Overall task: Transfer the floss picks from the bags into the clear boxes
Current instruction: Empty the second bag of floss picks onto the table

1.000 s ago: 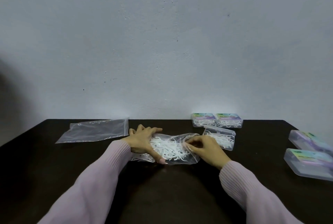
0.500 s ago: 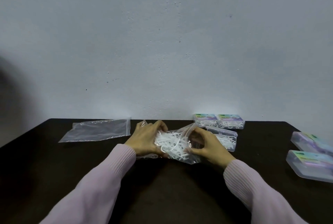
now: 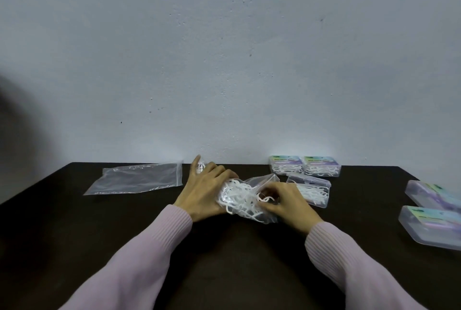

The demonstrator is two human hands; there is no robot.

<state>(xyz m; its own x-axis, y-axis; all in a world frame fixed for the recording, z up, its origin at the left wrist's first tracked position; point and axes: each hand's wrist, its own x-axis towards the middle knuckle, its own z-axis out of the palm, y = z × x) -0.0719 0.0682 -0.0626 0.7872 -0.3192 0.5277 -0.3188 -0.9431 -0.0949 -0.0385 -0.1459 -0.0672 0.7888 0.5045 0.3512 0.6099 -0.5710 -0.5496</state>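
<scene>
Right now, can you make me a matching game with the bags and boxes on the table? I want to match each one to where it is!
Things:
1. full bag
2. flat bag
3. open box
4. two shut boxes with picks

Places:
A. far left, lying flat
B. by the wall, side by side
C. held in both hands
D. just behind the right hand

Pairs: 1-C, 2-A, 3-D, 4-B

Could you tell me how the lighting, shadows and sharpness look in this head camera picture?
Head view: dim, even light; a soft dark shadow falls on the wall at far left; the dark brown table swallows detail; faint glare glints on the flat empty clear plastic bag; the two clear boxes at the right edge look smeared and stretched by the wide-angle lens.
</scene>
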